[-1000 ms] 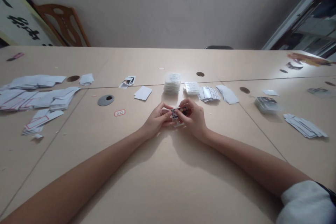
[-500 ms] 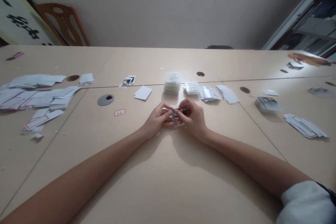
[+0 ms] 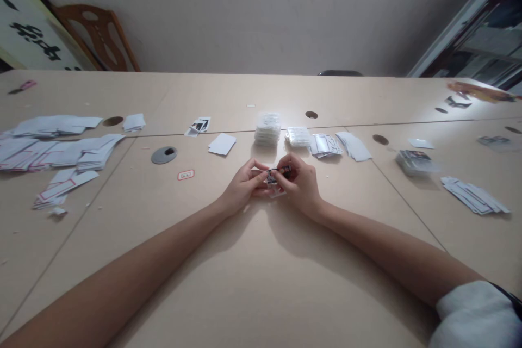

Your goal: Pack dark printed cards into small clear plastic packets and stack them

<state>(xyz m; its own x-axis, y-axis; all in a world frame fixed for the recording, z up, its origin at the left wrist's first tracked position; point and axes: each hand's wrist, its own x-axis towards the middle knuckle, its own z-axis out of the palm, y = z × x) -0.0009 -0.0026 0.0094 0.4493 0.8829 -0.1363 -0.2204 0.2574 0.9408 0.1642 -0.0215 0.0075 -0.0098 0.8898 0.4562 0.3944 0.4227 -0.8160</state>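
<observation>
Just above the table, my left hand (image 3: 246, 182) and my right hand (image 3: 299, 180) meet at the middle. Between them they pinch a small dark printed card (image 3: 281, 173) that seems to sit with a clear plastic case (image 3: 278, 192), whose lower edge shows beneath. My fingers cover much of both, so I cannot tell how card and case fit together. Right behind my hands stands a stack of clear plastic cases (image 3: 267, 129). A lower stack of clear cases (image 3: 298, 137) is beside it, near my right hand.
Piles of white paper slips (image 3: 61, 152) spread over the left side. White cards (image 3: 222, 144) and photo cards (image 3: 199, 126) lie left of centre. To the right are printed papers (image 3: 325, 145), a stack of cased cards (image 3: 415, 162) and a fan of strips (image 3: 473, 194). Round cable holes (image 3: 380, 140) pierce the table.
Almost nothing differs. Both hands stay in the same place with the card and case between the fingers.
</observation>
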